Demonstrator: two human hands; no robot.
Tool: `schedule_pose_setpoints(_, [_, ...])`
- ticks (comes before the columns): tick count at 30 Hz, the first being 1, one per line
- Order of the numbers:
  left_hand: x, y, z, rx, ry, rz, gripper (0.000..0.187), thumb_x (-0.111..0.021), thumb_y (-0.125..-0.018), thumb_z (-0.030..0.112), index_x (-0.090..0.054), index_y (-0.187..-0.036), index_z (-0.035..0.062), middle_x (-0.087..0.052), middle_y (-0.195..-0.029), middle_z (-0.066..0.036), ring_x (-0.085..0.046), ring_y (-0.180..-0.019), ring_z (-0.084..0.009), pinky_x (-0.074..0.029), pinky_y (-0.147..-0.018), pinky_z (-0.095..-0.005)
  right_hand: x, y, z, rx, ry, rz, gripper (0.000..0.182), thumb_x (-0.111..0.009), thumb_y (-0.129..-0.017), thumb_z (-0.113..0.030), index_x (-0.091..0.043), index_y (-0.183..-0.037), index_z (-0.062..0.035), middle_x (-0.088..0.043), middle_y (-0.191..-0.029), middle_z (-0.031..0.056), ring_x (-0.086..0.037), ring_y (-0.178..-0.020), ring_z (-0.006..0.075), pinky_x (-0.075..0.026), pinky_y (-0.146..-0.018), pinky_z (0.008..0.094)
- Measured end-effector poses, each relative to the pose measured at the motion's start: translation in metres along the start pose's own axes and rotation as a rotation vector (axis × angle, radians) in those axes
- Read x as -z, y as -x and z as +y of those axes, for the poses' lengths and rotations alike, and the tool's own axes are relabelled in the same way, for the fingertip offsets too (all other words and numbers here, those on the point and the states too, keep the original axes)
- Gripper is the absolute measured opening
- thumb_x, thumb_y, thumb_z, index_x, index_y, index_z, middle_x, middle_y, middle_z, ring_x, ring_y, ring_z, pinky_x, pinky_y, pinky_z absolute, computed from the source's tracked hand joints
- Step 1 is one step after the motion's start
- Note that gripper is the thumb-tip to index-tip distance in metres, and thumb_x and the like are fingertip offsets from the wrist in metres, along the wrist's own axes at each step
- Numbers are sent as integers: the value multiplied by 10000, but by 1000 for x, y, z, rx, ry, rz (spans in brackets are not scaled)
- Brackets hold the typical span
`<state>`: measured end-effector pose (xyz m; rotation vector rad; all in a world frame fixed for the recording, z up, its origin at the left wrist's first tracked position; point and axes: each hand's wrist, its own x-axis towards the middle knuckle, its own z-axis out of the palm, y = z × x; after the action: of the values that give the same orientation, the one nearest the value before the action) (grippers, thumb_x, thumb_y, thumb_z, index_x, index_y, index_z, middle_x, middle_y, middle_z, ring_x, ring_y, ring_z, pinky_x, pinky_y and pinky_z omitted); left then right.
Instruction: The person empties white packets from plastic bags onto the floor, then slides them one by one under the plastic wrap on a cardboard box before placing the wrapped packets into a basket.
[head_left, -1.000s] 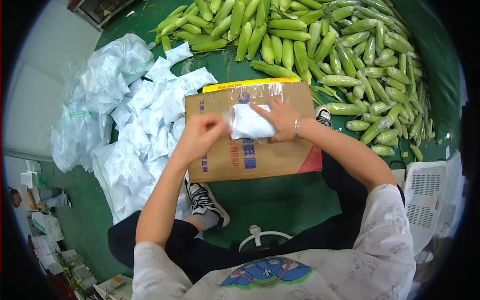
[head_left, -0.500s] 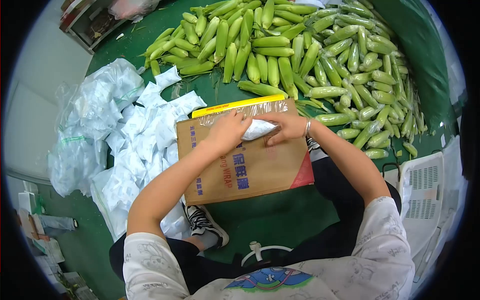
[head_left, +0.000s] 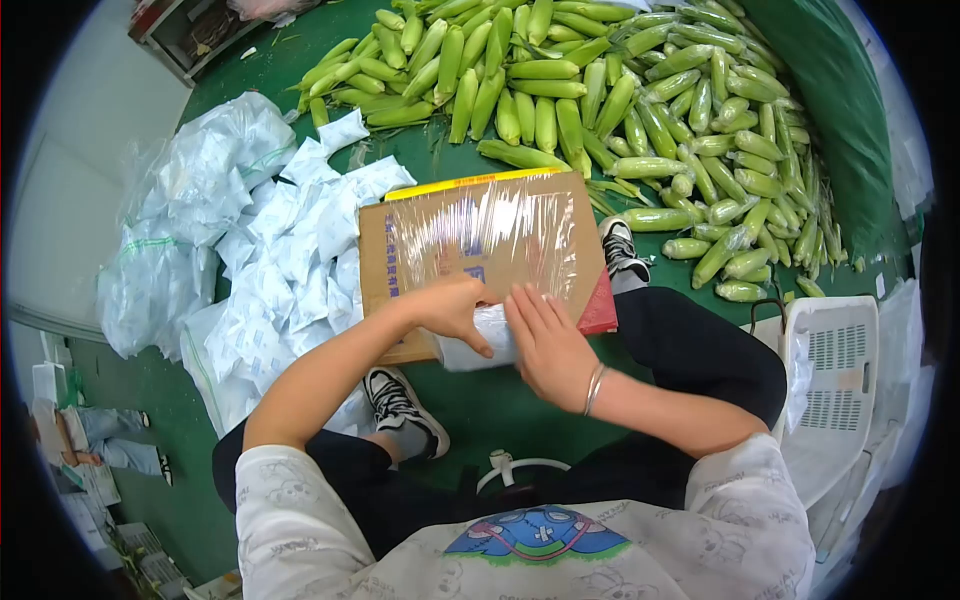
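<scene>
Between my two hands, at the near edge of a cardboard box (head_left: 400,235), is a white ice pack (head_left: 468,350). Thumb and fingers of my left hand (head_left: 450,310) close on its left side. My right hand (head_left: 550,350) presses on its right end with the fingers held together. A sheet of clear cling film (head_left: 510,225) stretches over the box top, from its far edge down to the pack. Along that far edge runs a yellow cling film carton (head_left: 480,181). My palms hide part of the pack.
Loose ice packs (head_left: 290,245) and clear plastic bags (head_left: 165,285) lie to the left. Beyond the box is a heap of green corn cobs (head_left: 470,70), with film-wrapped cobs (head_left: 740,160) at the right. A white crate (head_left: 835,365) stands at right; another person (head_left: 110,435) is far left.
Both hands have moved from the box's far part toward my body with the ice pack. The cling film now stretches across the box top behind them.
</scene>
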<state>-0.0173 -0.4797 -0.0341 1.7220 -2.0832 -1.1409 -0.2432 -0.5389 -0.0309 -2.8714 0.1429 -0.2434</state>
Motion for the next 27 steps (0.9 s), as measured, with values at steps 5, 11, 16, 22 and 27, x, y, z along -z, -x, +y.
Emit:
schedule_pose_setpoints(5, [-47,-10,-27,200,341,-381,581,-814,-684,469,-685,-971,-19,-700,-862,-128,-657,-789,-234,-506,-708,-340,-48,38,9,104,121,-90,860,-724,-669,-144,-305,-1374,114,-368,-1388,293,-377,-1294,429,-311,-1098,463])
schedule_pose_setpoints(11, [-14,21,29,39,-531,442,603,-706,-774,536,-647,-1057,7,-636,-945,-186,-626,-871,-337,-493,-793,-430,-20,-35,74,74,-460,-779,698,-778,-609,-427,-607,-1119,18,-636,-1078,216,-617,-1017,359,-484,-894,412])
schedule_pose_setpoints(16, [-40,-11,-1,133,-544,594,542,-610,-852,532,-665,-995,12,-654,-929,-208,-646,-884,-348,-501,-746,-433,-49,-126,130,-46,-778,-876,495,-667,-834,-391,-630,-1162,-21,-629,-1160,136,-582,-1060,206,-448,-925,327])
schedule_pose_setpoints(22, [-37,-33,-25,371,-190,260,496,-574,-890,511,-709,-944,38,-667,-824,-233,-668,-780,-298,-514,-707,-416,-73,-117,136,-263,-1110,-963,440,-535,-944,-269,-530,-1323,-46,-574,-1303,93,-505,-1202,182,-357,-1048,312])
schedule_pose_setpoints(27, [-211,-35,-68,-10,292,-342,445,-466,-971,447,-632,-1228,124,-645,-1211,-100,-602,-1086,-239,-451,-944,-359,-91,-82,120,-15,-1032,-755,470,-490,-971,-225,-439,-1411,-65,-400,-1482,125,-355,-1373,244,-268,-1133,342])
